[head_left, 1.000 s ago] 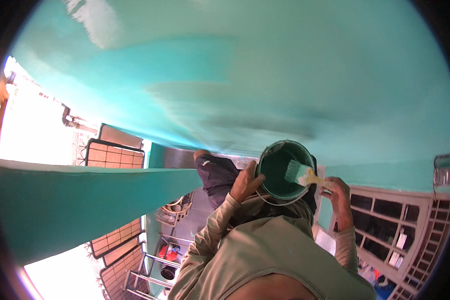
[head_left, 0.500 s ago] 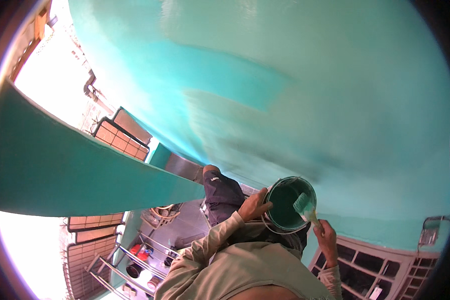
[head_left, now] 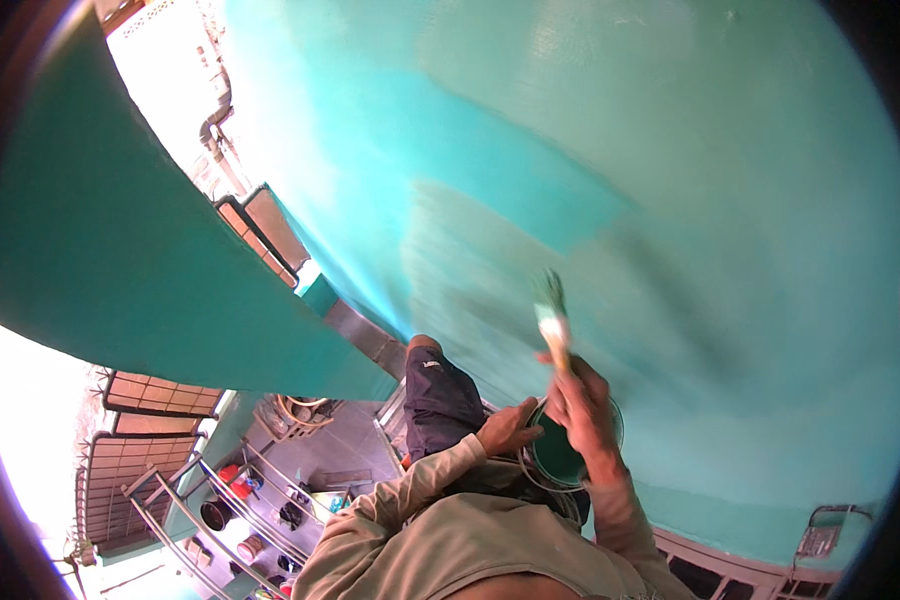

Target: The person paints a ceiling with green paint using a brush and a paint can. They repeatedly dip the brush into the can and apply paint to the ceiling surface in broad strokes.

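My left hand [head_left: 510, 428] is closed on the rim of a round paint bucket [head_left: 558, 458] in front of my body, its thumb over the edge. Dark green paint shows inside, and a wire handle hangs down the near side. In my right hand [head_left: 582, 405] is a paintbrush [head_left: 554, 322], gripped by its pale handle, bristles up and wet with green. The hand and wrist pass in front of the bucket and cover part of it. Beyond the brush stands a turquoise wall [head_left: 750, 260] with a brighter band [head_left: 540, 160] across it; the brush appears apart from it.
A dark green ledge [head_left: 160, 260] sweeps in from the left. My bent knee [head_left: 440, 395] is beside the wall. Below left are metal rails [head_left: 240, 500] and a tiled floor [head_left: 340, 450] with several items. A window frame [head_left: 720, 565] is at lower right.
My right hand has lifted the paintbrush out of the bucket opening and moved it up and left toward the wall. My left hand still holds the bucket. The view has tilted.
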Demonstrator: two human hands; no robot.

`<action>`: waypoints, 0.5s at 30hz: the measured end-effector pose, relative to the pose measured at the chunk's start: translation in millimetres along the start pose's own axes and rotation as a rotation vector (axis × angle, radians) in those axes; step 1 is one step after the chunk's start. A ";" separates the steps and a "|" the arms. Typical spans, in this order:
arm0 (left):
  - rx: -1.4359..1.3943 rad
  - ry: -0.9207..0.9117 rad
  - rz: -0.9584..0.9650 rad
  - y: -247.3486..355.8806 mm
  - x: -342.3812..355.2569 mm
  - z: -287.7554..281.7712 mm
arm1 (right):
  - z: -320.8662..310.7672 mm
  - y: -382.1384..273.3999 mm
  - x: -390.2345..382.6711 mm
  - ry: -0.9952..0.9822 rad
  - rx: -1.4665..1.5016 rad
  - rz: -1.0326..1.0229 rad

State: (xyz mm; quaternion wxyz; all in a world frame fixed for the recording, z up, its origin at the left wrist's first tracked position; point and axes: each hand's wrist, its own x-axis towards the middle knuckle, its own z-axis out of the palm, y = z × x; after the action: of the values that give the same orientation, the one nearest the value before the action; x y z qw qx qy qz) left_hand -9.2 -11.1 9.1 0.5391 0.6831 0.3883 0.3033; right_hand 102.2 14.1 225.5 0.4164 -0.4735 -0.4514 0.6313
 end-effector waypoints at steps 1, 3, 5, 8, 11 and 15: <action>-0.005 -0.005 0.008 -3.3 1.0 2.1 | 13.1 -3.9 23.8 -0.064 -0.010 -0.028; -0.010 -0.002 -0.019 -8.5 3.8 5.8 | 41.7 -11.3 70.4 -0.168 0.046 -0.036; 0.005 -0.003 -0.052 -2.6 5.4 2.9 | 67.5 -22.3 110.2 -0.241 0.107 -0.015; 0.021 -0.009 -0.076 13.0 2.6 -4.1 | 93.8 -36.5 162.2 -0.296 0.126 -0.095; -0.018 0.005 -0.032 8.1 3.9 -1.2 | 108.8 -46.5 199.5 -0.282 0.173 -0.056; -0.001 -0.009 -0.064 12.6 2.1 -5.8 | 113.1 -45.8 222.6 -0.234 0.284 -0.040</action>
State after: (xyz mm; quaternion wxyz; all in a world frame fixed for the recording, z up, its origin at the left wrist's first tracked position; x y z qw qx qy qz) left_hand -10.4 -7.9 22.7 0.5503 0.6715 0.4074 0.2832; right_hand -49.0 217.7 236.5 0.4362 -0.3240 -0.4126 0.7311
